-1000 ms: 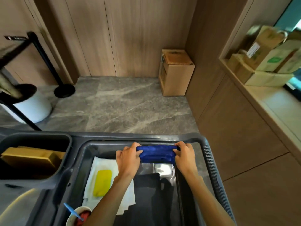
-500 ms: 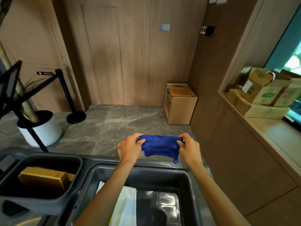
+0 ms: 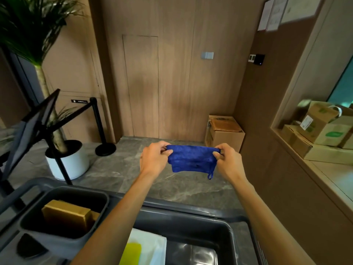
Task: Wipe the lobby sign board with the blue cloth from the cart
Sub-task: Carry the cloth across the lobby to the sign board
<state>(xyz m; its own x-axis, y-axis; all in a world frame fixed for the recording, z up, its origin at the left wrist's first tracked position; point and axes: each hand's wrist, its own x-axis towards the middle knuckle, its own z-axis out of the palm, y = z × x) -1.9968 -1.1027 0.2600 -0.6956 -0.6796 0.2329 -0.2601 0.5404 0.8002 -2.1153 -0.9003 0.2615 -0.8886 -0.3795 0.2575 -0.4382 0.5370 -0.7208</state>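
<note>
Above the far rim of the dark grey plastic cart (image 3: 191,207), the folded blue microfibre cloth (image 3: 192,158) hangs stretched between both hands, clear of the cart and out over the grey marble floor. Left hand (image 3: 155,159) pinches the cloth's left top corner, right hand (image 3: 227,161) pinches the right top corner; fingers curled on both. Cloth's long axis runs left-right, level, with a small loop tag dangling at the lower right.

Key relation: the black-framed tilted sign board on its black stand (image 3: 28,129) sits well off to the left of the cloth, near the white potted plant (image 3: 66,161) and just beyond the cart's left corner. Left hand is the nearer one. Board face angles up and away; from here it shows almost edge-on, so its surface can't be read.

Judgement: the cloth is picked up; wiping hasn't started. The next move needs a turn left, carrying the cloth across to the board.
</note>
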